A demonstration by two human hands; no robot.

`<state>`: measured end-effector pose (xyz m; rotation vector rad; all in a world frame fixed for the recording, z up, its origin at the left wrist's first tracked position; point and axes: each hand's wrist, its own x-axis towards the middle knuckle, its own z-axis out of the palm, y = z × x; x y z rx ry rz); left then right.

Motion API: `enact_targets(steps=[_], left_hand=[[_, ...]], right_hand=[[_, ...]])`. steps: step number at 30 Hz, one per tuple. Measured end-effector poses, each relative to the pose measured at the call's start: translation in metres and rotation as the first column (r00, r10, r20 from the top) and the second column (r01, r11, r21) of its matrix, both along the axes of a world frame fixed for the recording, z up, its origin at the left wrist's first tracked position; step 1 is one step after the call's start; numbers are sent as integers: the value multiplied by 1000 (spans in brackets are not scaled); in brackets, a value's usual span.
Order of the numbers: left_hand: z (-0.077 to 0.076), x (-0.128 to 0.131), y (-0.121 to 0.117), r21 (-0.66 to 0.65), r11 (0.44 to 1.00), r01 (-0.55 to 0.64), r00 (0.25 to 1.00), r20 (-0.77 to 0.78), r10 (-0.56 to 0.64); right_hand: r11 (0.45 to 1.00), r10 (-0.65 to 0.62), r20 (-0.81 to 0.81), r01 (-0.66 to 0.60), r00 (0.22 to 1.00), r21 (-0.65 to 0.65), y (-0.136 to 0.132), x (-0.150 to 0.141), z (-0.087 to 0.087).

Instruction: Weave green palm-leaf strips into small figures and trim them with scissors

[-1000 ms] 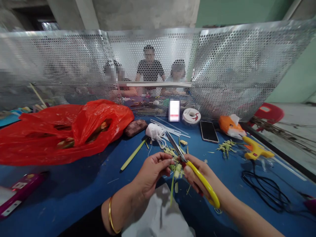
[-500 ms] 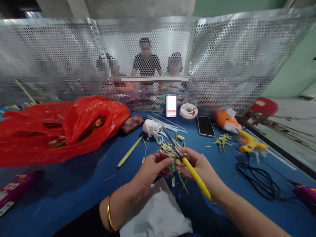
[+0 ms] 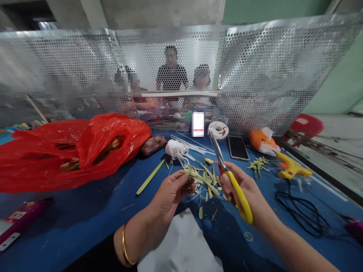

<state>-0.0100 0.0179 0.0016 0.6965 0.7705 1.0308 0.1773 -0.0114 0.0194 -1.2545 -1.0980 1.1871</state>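
Left hand: thumb and fingers of the left hand (image 3: 170, 194) pinch tight together, no gap, on a pale green plant piece (image 3: 191, 173).
Plant piece: right there at the left fingertips, poking out toward the right hand; it overlaps loose bits, so where it ends I can't tell.
Right hand: fingers of the right hand (image 3: 245, 187) curl round the yellow-handled scissors (image 3: 240, 202), a firm wrap through the grip.
Blades: up and away beyond the right fingers, lying close together, tips over by the white roll (image 3: 218, 130) and clear of the plant piece.
Clippings: a scatter of green clippings (image 3: 210, 190) on the blue table (image 3: 102, 226), right between the two sets of fingers.
Beyond the left fingers: a ball of white string (image 3: 173, 148), then white strips (image 3: 202, 149); a longer green stalk (image 3: 150, 176) lies off to their left.
Farther left: a checked pouch (image 3: 154, 145) tucked against a big red plastic bag (image 3: 124, 128).
Out past the right fingers: a dark-screened phone (image 3: 238, 147), a little green bunch (image 3: 258, 165), and a yellow glue gun (image 3: 293, 169) farther right.
Below the left fingers: a crumpled pale sheet (image 3: 183, 245), nearest the body.
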Motion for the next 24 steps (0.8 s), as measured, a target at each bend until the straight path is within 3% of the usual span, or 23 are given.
enact_targets(steps=[4, 13, 17, 24], left_hand=[[0, -5, 5, -7, 994, -106, 991, 84, 106], [5, -8, 10, 50, 945, -322, 937, 159, 311], [6, -8, 10, 90, 933, -348, 933, 130, 336], [3, -4, 7, 116, 940, -320, 946, 84, 312]], right_hand=[[992, 128, 96, -125, 987, -29, -5, 0, 7], [961, 270, 189, -252, 944, -114, -13, -1, -9], [952, 295, 240, -264, 925, -156, -17, -4, -8], [926, 377, 239, -360, 895, -113, -22, -11, -16]])
